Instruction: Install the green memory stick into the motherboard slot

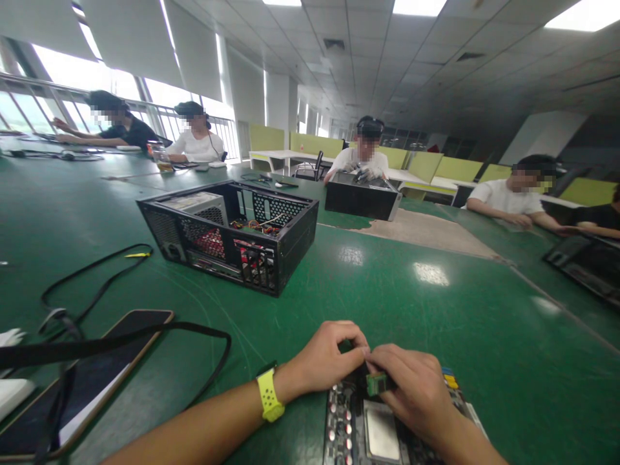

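Observation:
A motherboard (341, 423) lies on the green table at the near edge, with a square silver processor lid (381, 429) and rows of capacitors showing. Over its far part, my right hand (419, 387) is closed on a small green circuit board that looks like a memory module (376, 384). My left hand (329, 361), with a yellow watch strap (270, 395) at the wrist, is closed too. Its thumb and forefinger meet my right fingertips. Whatever is pinched there is hidden.
An open black computer case (295, 258) stands ahead on the left, with a power supply and wires inside. Left of my arm lie a phone-like tablet (140, 323) and a black strap (198, 328). Across the table a person handles another case (358, 200); more people sit around.

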The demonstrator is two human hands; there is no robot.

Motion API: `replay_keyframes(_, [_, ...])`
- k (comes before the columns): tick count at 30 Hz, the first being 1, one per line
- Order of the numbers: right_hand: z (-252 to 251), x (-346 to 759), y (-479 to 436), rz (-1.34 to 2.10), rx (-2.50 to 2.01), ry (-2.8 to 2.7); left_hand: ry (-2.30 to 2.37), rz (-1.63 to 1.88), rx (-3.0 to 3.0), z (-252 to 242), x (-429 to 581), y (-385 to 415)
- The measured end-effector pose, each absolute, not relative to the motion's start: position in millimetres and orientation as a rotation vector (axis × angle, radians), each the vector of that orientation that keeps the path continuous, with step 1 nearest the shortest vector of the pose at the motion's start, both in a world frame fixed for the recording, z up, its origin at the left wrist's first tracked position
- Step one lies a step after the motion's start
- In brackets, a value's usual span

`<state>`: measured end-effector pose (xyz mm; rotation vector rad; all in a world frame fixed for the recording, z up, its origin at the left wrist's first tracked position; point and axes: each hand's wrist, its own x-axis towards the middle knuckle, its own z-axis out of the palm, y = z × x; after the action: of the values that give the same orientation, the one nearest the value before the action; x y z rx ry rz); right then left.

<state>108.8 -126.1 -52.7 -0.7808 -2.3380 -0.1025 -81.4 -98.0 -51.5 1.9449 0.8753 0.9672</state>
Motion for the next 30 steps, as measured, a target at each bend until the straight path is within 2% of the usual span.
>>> replay_keyframes(18, [-45.9, 110.4, -126.1, -0.202, -0.736, -2.330, 0.858, 0.978, 1.929, -53.1, -81.9, -97.4])
replay_keyframes(30, [-48.0, 108.3, -127.8, -0.152, -0.781, -2.317, 0.892, 0.993, 2.009, -54.9, -80.3, -100.9])
